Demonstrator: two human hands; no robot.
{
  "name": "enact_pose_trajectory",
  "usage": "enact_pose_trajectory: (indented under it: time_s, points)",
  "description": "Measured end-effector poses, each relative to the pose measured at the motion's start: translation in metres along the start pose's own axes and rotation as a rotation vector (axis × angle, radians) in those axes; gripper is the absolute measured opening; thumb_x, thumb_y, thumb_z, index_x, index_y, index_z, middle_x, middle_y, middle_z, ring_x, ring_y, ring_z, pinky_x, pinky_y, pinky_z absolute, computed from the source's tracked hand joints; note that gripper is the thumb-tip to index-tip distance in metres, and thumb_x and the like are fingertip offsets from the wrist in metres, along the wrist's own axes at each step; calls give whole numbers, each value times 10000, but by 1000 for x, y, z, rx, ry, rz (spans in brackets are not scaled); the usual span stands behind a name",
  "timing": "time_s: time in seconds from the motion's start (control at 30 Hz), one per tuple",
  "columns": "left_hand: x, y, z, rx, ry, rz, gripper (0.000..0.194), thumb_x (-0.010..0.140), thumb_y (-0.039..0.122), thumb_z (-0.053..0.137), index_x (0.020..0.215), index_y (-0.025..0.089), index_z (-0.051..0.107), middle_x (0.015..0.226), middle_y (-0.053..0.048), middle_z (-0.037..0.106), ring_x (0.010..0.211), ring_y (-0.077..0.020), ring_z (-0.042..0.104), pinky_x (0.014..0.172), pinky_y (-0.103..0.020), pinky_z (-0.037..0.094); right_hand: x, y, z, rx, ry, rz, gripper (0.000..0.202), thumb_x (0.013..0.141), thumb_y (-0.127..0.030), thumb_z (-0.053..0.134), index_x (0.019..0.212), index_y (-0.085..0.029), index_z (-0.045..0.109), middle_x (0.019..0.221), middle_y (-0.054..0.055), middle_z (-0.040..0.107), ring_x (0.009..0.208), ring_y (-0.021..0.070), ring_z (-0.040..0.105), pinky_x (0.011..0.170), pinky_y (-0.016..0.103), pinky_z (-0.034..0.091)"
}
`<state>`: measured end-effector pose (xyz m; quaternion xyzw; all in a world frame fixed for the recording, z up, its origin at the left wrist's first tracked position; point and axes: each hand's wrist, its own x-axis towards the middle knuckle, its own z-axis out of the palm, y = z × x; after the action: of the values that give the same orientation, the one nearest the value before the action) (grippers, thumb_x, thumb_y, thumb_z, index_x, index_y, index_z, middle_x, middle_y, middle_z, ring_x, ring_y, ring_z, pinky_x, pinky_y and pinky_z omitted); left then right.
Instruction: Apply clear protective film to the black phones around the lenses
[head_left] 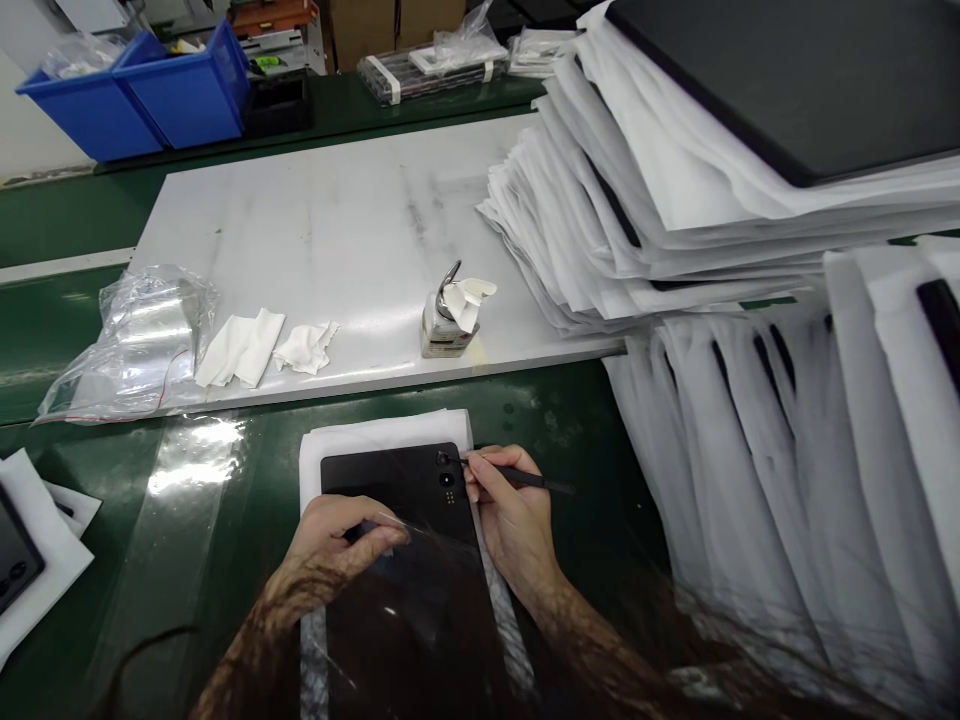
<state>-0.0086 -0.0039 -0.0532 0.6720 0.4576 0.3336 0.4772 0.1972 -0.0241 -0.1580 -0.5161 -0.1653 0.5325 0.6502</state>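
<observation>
A dark tablet-like panel (397, 610) lies on white foam wrapping (390, 430) on the green bench. Near its upper right corner are two round camera rings. My right hand (517, 515) is closed on a thin black tool (525, 477), whose tip is at the upper ring. Over the panel's left part, my left hand (341, 545) pinches the edge of a clear film (442, 550). The film stretches down to the right across the panel. Strands of hair blur the lower part of the view.
A small bottle (444, 330) with tissue on top stands on the white board (300, 220), beside crumpled wipes (306, 348) and a plastic bag (142, 330). Foam-wrapped panels (637, 190) are piled at the right. Blue bins (180, 95) stand at the back left.
</observation>
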Motion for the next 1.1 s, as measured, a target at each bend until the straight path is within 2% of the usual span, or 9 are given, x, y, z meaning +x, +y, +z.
enact_pose_trajectory:
  time_s: [0.13,0.2,0.33,0.4,0.57,0.63,0.73,0.9,1.1]
  points:
    - [-1,-2,0,-28,-7,-5,105,758,160,658,737,228,735,633,19,770,516,-159,708,519,-156,539,-8,-8,-10,-4,10,-112,389,847,-612,1170,910,-319,921,963,29,929,703,201,799,579,308,682]
    - [-1,-3,0,-52,-18,-13,102,761,179,658,712,222,737,621,12,771,529,-168,714,523,-163,543,-20,-12,-22,-128,-98,-234,247,942,-558,1090,1065,-368,992,1041,39,952,763,239,836,682,382,763]
    - [-1,2,-1,-82,-42,-59,137,754,223,664,639,206,736,560,-7,758,491,-189,708,472,-190,541,-46,-9,-38,-454,-513,-316,590,816,-403,1137,1392,-444,1016,1030,16,950,813,301,868,861,462,829]
    - [0,7,-3,-86,-63,-94,97,741,234,673,675,205,738,614,-24,767,537,-216,715,480,-219,549,-53,-6,-36,-480,-537,-238,609,840,-398,1120,1433,-477,1007,922,-6,921,748,297,851,789,433,804]
    - [0,12,-4,-106,-117,-160,260,773,221,657,1033,240,663,896,-49,776,803,-263,723,694,-304,576,-49,-15,-29,-502,-455,-180,404,936,-515,1084,1336,-491,1033,813,-1,872,659,291,783,684,428,756]
    - [-1,10,-2,-93,-118,-170,158,794,231,640,933,227,714,813,-50,788,791,-257,727,696,-289,573,-40,-27,-29,-544,-449,-289,405,1006,-710,1009,1332,-473,1042,949,43,916,722,299,798,728,455,773]
    - [-1,10,0,-60,-126,-183,113,785,253,651,775,208,755,715,-52,786,684,-235,733,606,-241,567,-29,-51,-28,-576,-402,-453,636,1071,-987,788,1215,-431,1062,1114,112,921,846,319,833,750,468,770]
    - [0,11,0,-8,-137,-186,139,776,287,656,751,193,755,689,-60,778,640,-232,728,528,-226,539,-28,-71,-17,-554,-503,-374,265,999,-576,1077,843,-384,982,975,92,891,796,280,856,718,408,762]
    - [0,9,0,-4,-153,-147,155,785,298,645,743,195,752,692,-56,778,645,-223,730,563,-225,544,-28,-52,-19,-452,-480,-326,237,921,-486,1140,831,-358,962,868,78,903,767,286,841,765,454,802]
